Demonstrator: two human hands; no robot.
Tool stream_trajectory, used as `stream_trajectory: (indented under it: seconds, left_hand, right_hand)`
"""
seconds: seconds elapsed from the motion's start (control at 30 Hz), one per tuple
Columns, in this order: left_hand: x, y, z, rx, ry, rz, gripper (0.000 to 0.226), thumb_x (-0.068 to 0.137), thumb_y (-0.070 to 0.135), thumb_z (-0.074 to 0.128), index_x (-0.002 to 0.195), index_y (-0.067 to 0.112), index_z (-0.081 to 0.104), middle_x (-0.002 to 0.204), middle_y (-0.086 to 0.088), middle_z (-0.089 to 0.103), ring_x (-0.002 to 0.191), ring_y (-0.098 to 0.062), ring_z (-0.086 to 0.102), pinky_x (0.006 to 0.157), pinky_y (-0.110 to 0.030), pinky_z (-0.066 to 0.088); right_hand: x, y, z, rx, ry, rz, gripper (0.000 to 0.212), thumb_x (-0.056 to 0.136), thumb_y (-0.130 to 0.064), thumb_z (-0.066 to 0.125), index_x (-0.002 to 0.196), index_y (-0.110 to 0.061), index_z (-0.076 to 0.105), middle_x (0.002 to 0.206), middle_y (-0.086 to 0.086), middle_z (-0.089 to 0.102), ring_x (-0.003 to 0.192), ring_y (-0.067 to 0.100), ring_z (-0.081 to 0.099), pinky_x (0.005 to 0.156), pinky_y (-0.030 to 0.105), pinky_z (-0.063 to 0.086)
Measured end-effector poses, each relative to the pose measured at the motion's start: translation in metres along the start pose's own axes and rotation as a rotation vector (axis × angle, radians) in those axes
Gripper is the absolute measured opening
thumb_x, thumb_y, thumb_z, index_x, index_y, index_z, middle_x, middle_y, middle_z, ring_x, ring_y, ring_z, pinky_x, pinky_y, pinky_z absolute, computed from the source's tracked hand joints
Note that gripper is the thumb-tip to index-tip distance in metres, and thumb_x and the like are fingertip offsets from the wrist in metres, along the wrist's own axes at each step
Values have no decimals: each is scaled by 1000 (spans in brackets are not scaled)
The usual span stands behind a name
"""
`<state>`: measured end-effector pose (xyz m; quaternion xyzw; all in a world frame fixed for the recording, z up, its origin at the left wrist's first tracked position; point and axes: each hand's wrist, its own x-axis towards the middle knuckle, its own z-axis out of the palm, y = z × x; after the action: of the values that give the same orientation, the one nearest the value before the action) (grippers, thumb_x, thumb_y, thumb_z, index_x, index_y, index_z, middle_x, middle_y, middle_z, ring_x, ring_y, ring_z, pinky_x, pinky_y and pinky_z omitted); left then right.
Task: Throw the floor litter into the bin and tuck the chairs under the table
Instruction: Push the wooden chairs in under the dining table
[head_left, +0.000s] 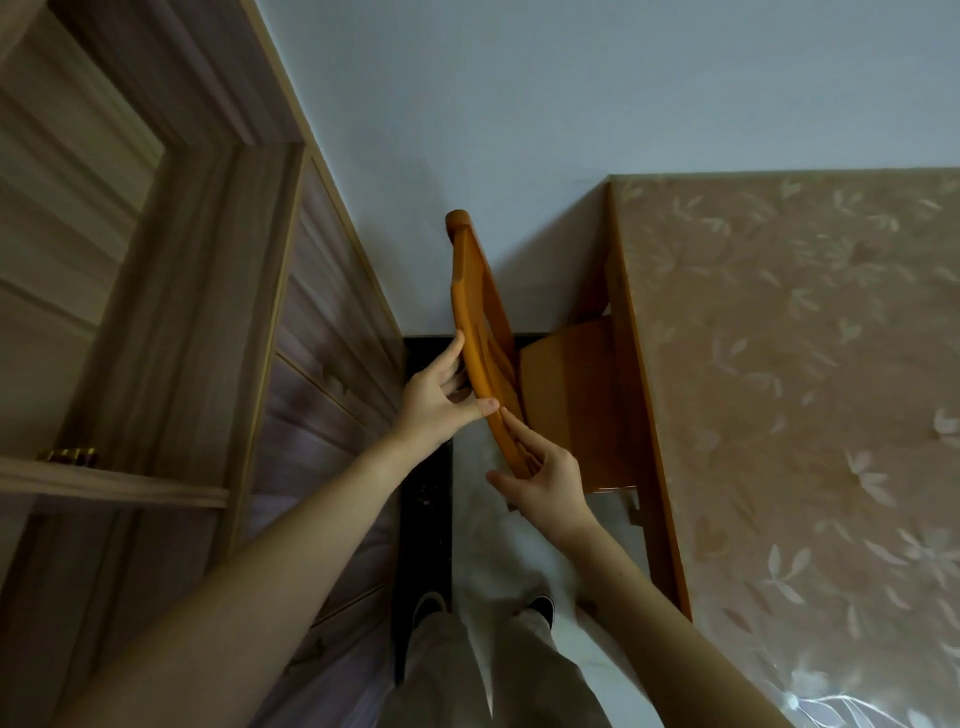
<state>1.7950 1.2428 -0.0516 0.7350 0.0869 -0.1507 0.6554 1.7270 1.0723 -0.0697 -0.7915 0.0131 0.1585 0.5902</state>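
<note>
An orange wooden chair (566, 395) stands in the narrow gap beside the table (779, 364), its seat partly under the table's edge. Its curved top rail (467, 291) runs away from me toward the wall. My left hand (441, 400) grips the rail from the left side, thumb over the top. My right hand (545, 478) holds the near end of the same rail, fingers wrapped around it. The table wears a beige flowered cloth. No litter or bin is in view.
A wooden cabinet with drawers and a shelf (182, 364) lines the left side, leaving a narrow strip of floor (426, 493). A pale wall (493, 130) closes the far end. My feet (483, 608) stand on the floor below the chair.
</note>
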Motion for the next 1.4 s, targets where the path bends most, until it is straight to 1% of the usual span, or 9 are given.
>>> stream_trajectory:
  seconds: [0.23, 0.4, 0.53, 0.67, 0.93, 1.07, 1.2, 1.3, 1.4]
  left_hand:
    - [0, 0, 21, -40, 25, 5, 98, 71, -6, 78, 149, 18, 23, 127, 13, 45, 111, 5, 52, 90, -15, 47]
    - [16, 12, 15, -37, 15, 28, 100, 71, -3, 79, 150, 19, 22, 147, -3, 38, 129, -12, 42, 89, -14, 47]
    - [30, 19, 9, -32, -16, 34, 101, 71, -2, 80, 151, 19, 20, 150, -6, 37, 129, -13, 45, 94, -20, 48]
    - [40, 18, 7, -33, -28, 33, 101, 71, -3, 80, 150, 19, 21, 149, -5, 39, 127, -11, 46, 94, -21, 48]
    - [49, 16, 1, 3, -57, 30, 101, 72, 5, 81, 151, 23, 20, 150, -6, 37, 134, -20, 42, 105, -37, 43]
    - [47, 19, -3, 364, -82, 98, 99, 81, 30, 75, 152, 23, 7, 151, -6, 37, 137, -19, 36, 110, -39, 37]
    - [43, 33, -4, 797, -138, 216, 96, 88, 47, 61, 153, 13, -1, 155, -11, 26, 139, -24, 32, 110, -41, 36]
    - [40, 40, -10, 1065, -71, 361, 87, 88, 50, 59, 151, 10, 14, 157, -12, 18, 142, -27, 23, 111, -40, 31]
    - [45, 47, -18, 1220, -86, 467, 76, 87, 56, 57, 148, 19, 31, 158, -10, 14, 144, -29, 18, 112, -43, 27]
  right_hand:
    - [-7, 2, -17, 46, 23, 31, 74, 77, -3, 74, 140, -34, 49, 110, 0, 68, 82, 16, 71, 74, 42, 60]
    - [9, -5, -12, 77, 50, 36, 72, 78, -6, 73, 139, -37, 49, 92, -9, 70, 62, 45, 60, 57, 56, 54]
    - [21, -15, -10, 84, 64, 43, 72, 79, -4, 73, 141, -28, 48, 106, 4, 68, 82, 41, 62, 86, 42, 47]
    - [28, -18, -11, 87, 99, 47, 71, 79, -3, 74, 141, -27, 48, 113, 5, 66, 94, 41, 58, 92, 28, 35]
    - [33, -22, -6, 26, 126, 58, 70, 79, -8, 73, 140, -34, 49, 83, 14, 64, 66, 37, 57, 88, 43, 45]
    - [27, -27, -9, -74, 71, 20, 76, 80, -11, 71, 146, -32, 40, 91, 5, 64, 61, 27, 54, 69, 44, 55]
    - [15, -29, -14, -190, 21, -51, 77, 85, -8, 68, 151, -23, 32, 80, -11, 60, 52, 7, 50, 52, 18, 43]
    - [12, -28, -14, -187, 53, -61, 72, 87, -9, 67, 150, -21, 34, 81, -15, 58, 54, -2, 51, 55, 11, 41]
    - [15, -29, -9, -179, 88, -63, 63, 92, -16, 63, 149, -21, 36, 121, -12, 56, 100, -11, 54, 82, 2, 41]
